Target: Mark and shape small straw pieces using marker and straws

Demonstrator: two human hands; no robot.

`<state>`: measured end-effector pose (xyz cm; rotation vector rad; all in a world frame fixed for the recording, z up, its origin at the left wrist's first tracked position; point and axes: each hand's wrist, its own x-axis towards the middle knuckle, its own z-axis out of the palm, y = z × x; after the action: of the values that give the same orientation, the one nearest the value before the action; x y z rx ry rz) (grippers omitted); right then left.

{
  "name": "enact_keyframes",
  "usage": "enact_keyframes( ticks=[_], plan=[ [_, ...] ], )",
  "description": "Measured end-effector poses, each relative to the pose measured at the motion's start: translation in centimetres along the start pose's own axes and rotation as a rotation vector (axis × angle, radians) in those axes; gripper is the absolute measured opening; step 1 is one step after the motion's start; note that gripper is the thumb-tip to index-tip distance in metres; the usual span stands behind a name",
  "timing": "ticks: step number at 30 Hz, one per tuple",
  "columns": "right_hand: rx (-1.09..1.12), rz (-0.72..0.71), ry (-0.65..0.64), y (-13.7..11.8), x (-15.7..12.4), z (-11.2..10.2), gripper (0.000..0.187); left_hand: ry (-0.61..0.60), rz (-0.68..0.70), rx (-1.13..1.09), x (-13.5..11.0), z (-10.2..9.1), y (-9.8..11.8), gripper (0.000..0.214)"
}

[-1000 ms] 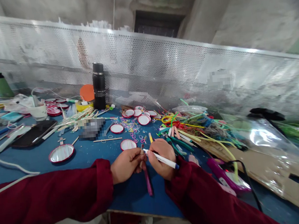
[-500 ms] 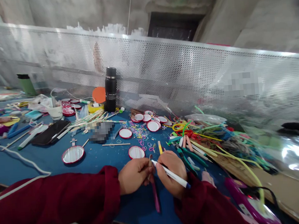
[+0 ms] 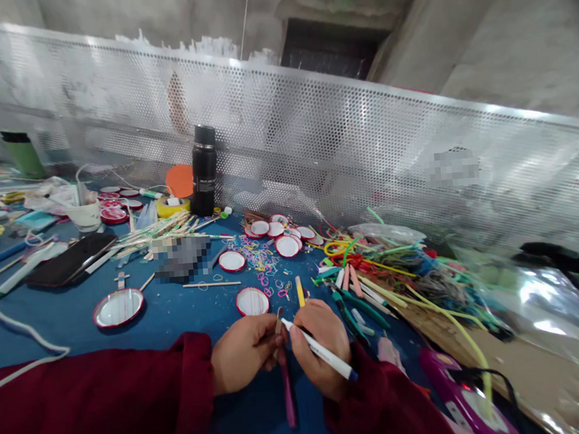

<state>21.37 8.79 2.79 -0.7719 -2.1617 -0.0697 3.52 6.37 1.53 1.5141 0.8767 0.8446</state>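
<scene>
My left hand (image 3: 245, 354) pinches a thin wooden stick (image 3: 279, 319) whose tip sticks up above the fingers. A dark pink strip (image 3: 288, 397) extends below those fingers; I cannot tell whether it is part of the same stick. In my right hand (image 3: 324, 338) is a white marker (image 3: 328, 356) with a dark blue end. Its writing tip is at the wooden stick, close to my left fingertips. Just beyond the hands lies a round red-rimmed mirror (image 3: 252, 302), and a yellow pen-like stick (image 3: 300, 291) stands out behind my right hand.
Green-handled pliers (image 3: 348, 316), coloured cords (image 3: 398, 262) and a purple device (image 3: 458, 391) lie to the right. Small rubber bands (image 3: 257, 256), wooden sticks (image 3: 161, 237) and another mirror (image 3: 119, 307) are spread ahead and left. A black bottle (image 3: 204, 173) stands by the perforated metal screen (image 3: 312, 128).
The view has shifted slightly, so everything sits a little further left. Both hands keep the same grips, with the marker still at the stick.
</scene>
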Motion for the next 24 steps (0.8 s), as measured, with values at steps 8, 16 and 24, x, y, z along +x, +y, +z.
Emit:
enact_keyframes(
  ticks=[8, 16, 24],
  plan=[
    [-0.001, 0.043, -0.050, 0.10, -0.58, 0.16, 0.021, -0.021, -0.017, 0.004, -0.14, -0.09, -0.03, 0.026],
    [0.033, 0.044, -0.091, 0.24, 0.18, -0.10, 0.021, -0.025, 0.003, 0.041, -0.05, -0.38, 0.08, 0.026],
    [0.030, 0.015, -0.047, 0.32, 0.34, -0.07, 0.024, -0.034, 0.050, 0.048, -0.11, -0.36, 0.24, 0.035]
  ],
)
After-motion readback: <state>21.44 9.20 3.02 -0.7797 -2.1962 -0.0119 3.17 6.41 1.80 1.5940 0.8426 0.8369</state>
